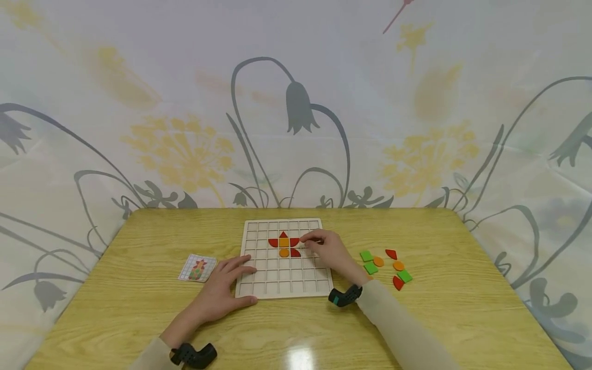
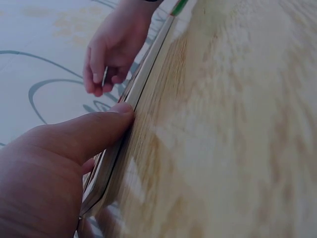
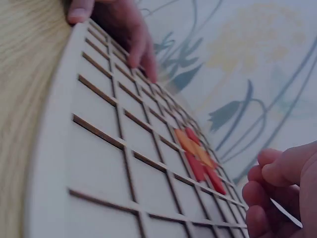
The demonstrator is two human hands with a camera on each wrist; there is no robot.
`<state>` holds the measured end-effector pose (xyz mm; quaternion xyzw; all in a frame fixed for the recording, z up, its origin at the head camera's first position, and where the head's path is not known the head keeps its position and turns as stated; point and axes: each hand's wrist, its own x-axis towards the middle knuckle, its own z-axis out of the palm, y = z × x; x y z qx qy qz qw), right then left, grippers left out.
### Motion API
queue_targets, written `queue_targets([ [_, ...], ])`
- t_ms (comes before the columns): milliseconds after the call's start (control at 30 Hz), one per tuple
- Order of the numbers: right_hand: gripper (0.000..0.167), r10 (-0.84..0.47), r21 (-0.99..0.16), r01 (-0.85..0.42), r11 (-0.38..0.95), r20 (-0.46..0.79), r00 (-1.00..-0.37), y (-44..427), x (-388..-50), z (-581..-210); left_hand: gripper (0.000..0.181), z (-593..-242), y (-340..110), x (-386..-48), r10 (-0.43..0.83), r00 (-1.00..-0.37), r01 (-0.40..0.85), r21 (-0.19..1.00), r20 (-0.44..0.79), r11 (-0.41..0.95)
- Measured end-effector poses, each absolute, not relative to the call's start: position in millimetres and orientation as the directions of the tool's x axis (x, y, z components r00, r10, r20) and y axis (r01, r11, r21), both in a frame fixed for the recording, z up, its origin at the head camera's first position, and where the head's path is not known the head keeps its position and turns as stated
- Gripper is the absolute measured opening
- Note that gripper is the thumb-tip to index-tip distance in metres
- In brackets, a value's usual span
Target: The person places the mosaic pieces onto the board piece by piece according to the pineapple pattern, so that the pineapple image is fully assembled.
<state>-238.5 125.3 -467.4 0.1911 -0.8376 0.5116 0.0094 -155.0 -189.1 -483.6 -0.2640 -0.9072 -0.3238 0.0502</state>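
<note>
A pale square grid board (image 1: pixel 263 283) lies on the table, holding a small cluster of red and orange pieces: an orange square (image 1: pixel 284 242), an orange disc (image 1: pixel 284 253), a red triangle (image 1: pixel 283 235) and red quarter-rounds (image 1: pixel 295 253). My left hand (image 1: pixel 221 293) rests at the board's left front corner, fingers spread over its surface, thumb against the front edge. Over the board's right side hovers my right hand (image 1: pixel 330 252), fingers bent and fingertips beside the upper-right red quarter-round (image 1: pixel 294 241). In the right wrist view its thumb and fingers (image 3: pixel 270 168) come together; whether they pinch a piece is hidden.
Right of the board lie loose pieces: green squares (image 1: pixel 371 267), orange discs (image 1: pixel 399 265) and red quarter-rounds (image 1: pixel 398 282). A card (image 1: pixel 196 267) with a coloured grid pattern lies left of the board. A flower-printed cloth (image 1: pixel 296 154) hangs behind the wooden table (image 1: pixel 185 231).
</note>
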Motion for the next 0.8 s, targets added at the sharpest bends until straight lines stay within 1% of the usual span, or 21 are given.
queue_targets([
  [100, 0.017, -0.306, -0.852, -0.317, 0.417, 0.197, -0.931, 140, -240, -460, 0.058, -484, -189, -155, 0.445, -0.858, 0.508, 0.563, 0.258, 0.652],
  [233, 0.017, -0.303, -0.829, -0.336, 0.447, 0.212, -0.929, 169, -241, -455, 0.058, -484, -189, -155, 0.442, -0.86, 0.503, 0.562, 0.254, 0.657],
  [400, 0.017, -0.261, -0.784, -0.333, 0.524, 0.224, -0.939, 213, -240, -456, 0.059, -484, -189, -155, 0.442, -0.857, 0.509, 0.555, 0.263, 0.658],
  [567, 0.018, -0.205, -0.743, -0.265, 0.614, 0.175, -0.963, 260, -232, -461, 0.059, -484, -189, -156, 0.448, -0.851, 0.521, 0.55, 0.274, 0.653],
  [667, 0.019, -0.201, -0.705, -0.248, 0.664, 0.151, -0.968, 284, -227, -463, 0.059, -485, -189, -156, 0.452, -0.848, 0.525, 0.549, 0.277, 0.65],
  [800, 0.024, -0.183, -0.695, -0.197, 0.691, 0.095, -0.979, 310, -223, -464, 0.059, -484, -189, -156, 0.45, -0.851, 0.521, 0.55, 0.272, 0.653],
])
